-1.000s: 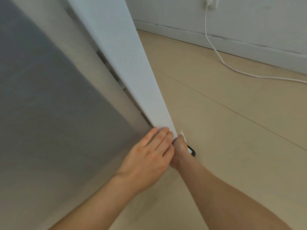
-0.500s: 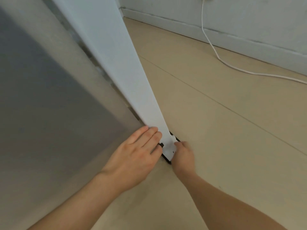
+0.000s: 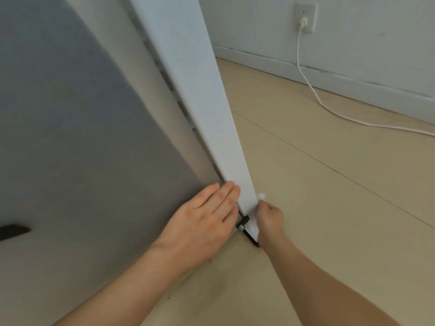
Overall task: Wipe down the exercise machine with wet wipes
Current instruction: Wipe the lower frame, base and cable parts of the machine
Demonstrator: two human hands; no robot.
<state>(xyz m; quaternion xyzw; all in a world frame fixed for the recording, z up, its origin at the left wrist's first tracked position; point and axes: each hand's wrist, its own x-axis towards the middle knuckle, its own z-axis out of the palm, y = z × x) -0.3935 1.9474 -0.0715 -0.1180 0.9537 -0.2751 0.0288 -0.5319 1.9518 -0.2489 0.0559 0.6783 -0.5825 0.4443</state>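
Down near the floor (image 3: pixel 329 208), both hands meet at the machine's white panel (image 3: pixel 211 137).
Flat and straight-fingered, the left hand (image 3: pixel 202 227) rests against the panel's lower edge; the right hand (image 3: pixel 270 220) clutches a wet wipe (image 3: pixel 261 196) against the panel's right side, beside a black bracket (image 3: pixel 244 225).

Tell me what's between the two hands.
Head view: the lower end of the tall white flat machine panel and its black metal bracket lie between left hand and right hand, which grips a white wet wipe.
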